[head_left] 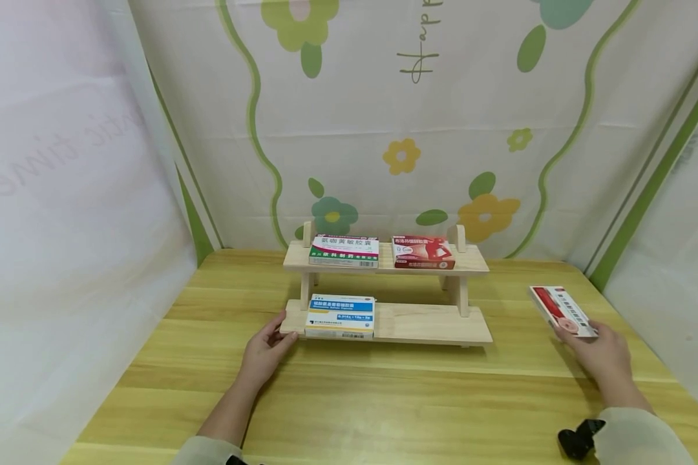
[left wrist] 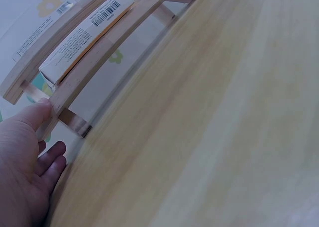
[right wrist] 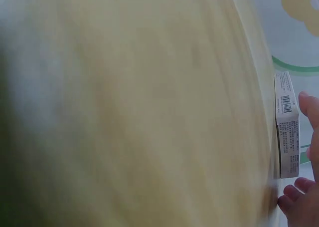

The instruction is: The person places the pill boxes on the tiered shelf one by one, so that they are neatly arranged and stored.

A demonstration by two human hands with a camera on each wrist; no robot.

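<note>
A two-tier wooden shelf (head_left: pixel 424 323) stands on the table. My left hand (head_left: pixel 264 355) holds the left end of its lower board; in the left wrist view the thumb lies on the board's end, other fingers loosely bent below it. Next to that hand, a blue-and-white medicine box (head_left: pixel 340 316) lies on the lower board. Far to the right, my right hand (head_left: pixel 605 352) has a red-and-white medicine box (head_left: pixel 561 311) between thumb and fingers at its near end. The right wrist view shows this box's barcoded side (right wrist: pixel 287 122), with fingers near both ends.
On the upper board lie a green-and-white medicine box (head_left: pixel 344 252) at left and a red medicine box (head_left: pixel 423 252) at right. A wood-grain table (head_left: pixel 384 400) carries the shelf. White flower-printed cloth (head_left: pixel 349 129) hangs behind and at both sides.
</note>
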